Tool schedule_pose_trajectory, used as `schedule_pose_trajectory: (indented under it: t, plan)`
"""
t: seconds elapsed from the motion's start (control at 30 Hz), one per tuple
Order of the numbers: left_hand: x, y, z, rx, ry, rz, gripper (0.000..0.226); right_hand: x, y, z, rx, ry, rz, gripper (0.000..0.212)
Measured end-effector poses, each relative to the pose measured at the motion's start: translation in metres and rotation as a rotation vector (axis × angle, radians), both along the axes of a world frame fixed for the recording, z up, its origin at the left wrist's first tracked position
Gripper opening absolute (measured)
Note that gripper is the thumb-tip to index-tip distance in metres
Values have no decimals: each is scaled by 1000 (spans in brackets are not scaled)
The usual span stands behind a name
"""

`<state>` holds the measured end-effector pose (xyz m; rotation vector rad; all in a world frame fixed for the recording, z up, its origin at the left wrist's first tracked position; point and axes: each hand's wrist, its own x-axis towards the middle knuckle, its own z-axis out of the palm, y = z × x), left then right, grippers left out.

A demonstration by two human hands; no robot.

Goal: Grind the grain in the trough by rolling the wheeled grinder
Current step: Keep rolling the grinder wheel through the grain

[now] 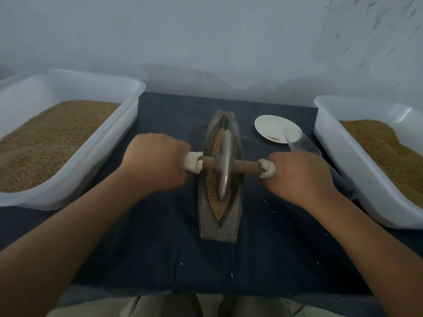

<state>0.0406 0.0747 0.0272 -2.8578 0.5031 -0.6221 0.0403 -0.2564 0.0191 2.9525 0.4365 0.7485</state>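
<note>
Nearest me, on the dark blue cloth-covered counter [229,266], the long grey boat-shaped metal trough [218,233] runs straight away from my chest. My left hand [155,163] is clenched round one white-wrapped end of the brown wooden axle and my right hand [299,175] round the other. The grey metal disc of the wheeled grinder [223,165] stands in the groove about mid-length, on the tan grain [217,207] heaped before and behind it.

My worry is uneven pressure: it would tilt the disc, let it climb the trough wall and throw kernels onto the cloth, where a few pale specks lie. Too long a stroke could push grain over the pointed ends, or shift the trough, which I see nothing holding down.

Beyond, to the right, lie a round white paper plate [272,126] and a clear plastic scoop [304,145]. A left-hand white plastic tub [109,143] and a right-hand tub [370,186], both holding brown grain, flank everything.
</note>
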Motion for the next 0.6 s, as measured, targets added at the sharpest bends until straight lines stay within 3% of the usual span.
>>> schedule_pose_trajectory:
  t: [0.23,0.4,0.5,0.6]
  plan:
    - [46,-22,17,-134,152,157,29,64,22,10,-46,-112,-104,49]
    - [29,-18,25,-48,207,95,22,43,12,16,-17,147,-85,45]
    - [2,-5,16,43,73,-11,25,7,0,20,5,377,-15,50]
    - [1,-3,13,55,19,-28,29,1,1,16,-16,346,-26,55]
